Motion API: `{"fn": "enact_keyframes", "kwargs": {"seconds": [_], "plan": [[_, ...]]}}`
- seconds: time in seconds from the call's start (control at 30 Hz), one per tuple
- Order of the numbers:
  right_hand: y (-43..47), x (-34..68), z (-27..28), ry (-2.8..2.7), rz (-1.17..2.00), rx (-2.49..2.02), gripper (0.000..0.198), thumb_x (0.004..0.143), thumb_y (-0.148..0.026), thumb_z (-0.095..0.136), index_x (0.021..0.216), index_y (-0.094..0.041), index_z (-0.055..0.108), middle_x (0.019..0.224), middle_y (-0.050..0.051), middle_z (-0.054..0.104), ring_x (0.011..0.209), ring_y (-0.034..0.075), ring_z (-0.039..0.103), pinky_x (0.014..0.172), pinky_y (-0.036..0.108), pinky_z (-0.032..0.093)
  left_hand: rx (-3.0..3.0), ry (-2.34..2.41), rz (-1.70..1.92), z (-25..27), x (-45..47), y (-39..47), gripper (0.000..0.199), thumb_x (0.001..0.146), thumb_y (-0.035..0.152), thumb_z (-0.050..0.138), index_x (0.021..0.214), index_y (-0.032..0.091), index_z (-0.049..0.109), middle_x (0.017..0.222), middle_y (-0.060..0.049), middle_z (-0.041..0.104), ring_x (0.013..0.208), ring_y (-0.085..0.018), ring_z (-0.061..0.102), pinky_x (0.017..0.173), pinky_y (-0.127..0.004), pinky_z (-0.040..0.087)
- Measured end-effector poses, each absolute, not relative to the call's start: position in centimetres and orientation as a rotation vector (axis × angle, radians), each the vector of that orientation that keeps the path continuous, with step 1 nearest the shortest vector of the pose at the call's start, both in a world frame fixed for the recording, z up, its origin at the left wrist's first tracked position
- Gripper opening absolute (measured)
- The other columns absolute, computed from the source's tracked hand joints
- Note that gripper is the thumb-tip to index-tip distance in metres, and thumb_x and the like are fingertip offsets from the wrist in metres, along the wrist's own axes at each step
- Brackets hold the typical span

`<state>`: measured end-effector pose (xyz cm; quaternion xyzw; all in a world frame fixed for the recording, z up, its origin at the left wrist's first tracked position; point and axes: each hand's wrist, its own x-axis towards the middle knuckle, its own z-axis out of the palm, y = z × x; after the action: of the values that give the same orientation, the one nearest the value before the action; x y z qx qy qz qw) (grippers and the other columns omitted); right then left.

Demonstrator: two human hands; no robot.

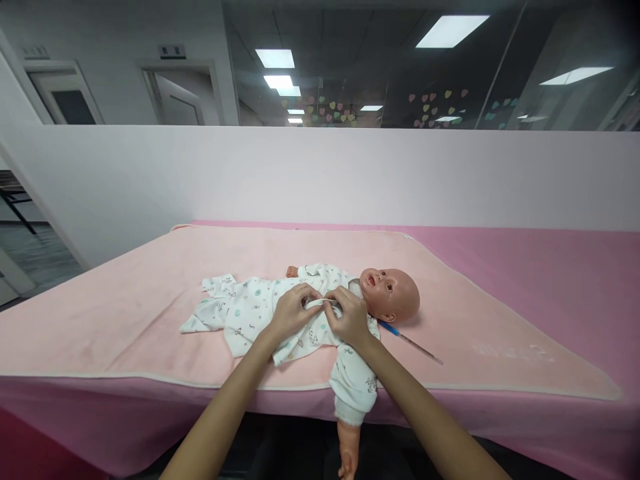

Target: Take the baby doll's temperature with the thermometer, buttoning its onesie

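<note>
A baby doll (397, 293) lies on its back, its head to the right, dressed in a white printed baby outfit (250, 310). Over the doll's chest, my left hand (295, 310) pinches the edge of the outfit's front between thumb and fingers. Close beside it, my right hand (347, 313) pinches the same edge nearer the neck. Whether a snap or tie sits between the fingertips is too small to tell. One sleeved doll arm hangs over the table's near edge, and the other hand shows on the far side. The outfit's legs lie flat to the left.
Beneath the doll is a peach blanket (125, 300) on a pink table cover (550, 267). A thin stick with a blue handle (390, 328) lies by the doll's head. Behind the table stands a white partition (350, 177) with glass above.
</note>
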<state>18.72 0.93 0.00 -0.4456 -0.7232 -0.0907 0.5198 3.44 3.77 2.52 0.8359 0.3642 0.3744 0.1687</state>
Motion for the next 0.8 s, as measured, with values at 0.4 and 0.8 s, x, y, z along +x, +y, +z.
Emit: {"fn": "enact_keyframes", "kwargs": {"seconds": [0.4,0.8], "plan": [[1.03,18.63,-0.02,-1.679,-0.21,-0.986,0.009,0.077,-0.019,0.052,0.084,-0.02,0.057,0.073,0.002,0.061,0.066,0.014,0.057,0.058,0.024,0.041,2.126,0.918,1.104,2.94,3.44,3.44,0.021,0.074,0.025,0.058,0.094,0.018,0.062,0.074,0.0,0.059,0.064,-0.01,0.049,0.057,-0.021,0.037],[1.37,18.67,-0.25,-1.651,-0.223,-0.988,0.007,0.078,-0.019,0.052,0.08,-0.021,0.058,0.074,0.001,0.064,0.068,0.014,0.059,0.063,0.024,0.045,2.258,0.965,1.154,3.15,3.47,3.56,0.021,0.078,0.033,0.057,0.092,0.022,0.068,0.08,-0.003,0.063,0.07,-0.013,0.05,0.059,-0.024,0.038]]}}
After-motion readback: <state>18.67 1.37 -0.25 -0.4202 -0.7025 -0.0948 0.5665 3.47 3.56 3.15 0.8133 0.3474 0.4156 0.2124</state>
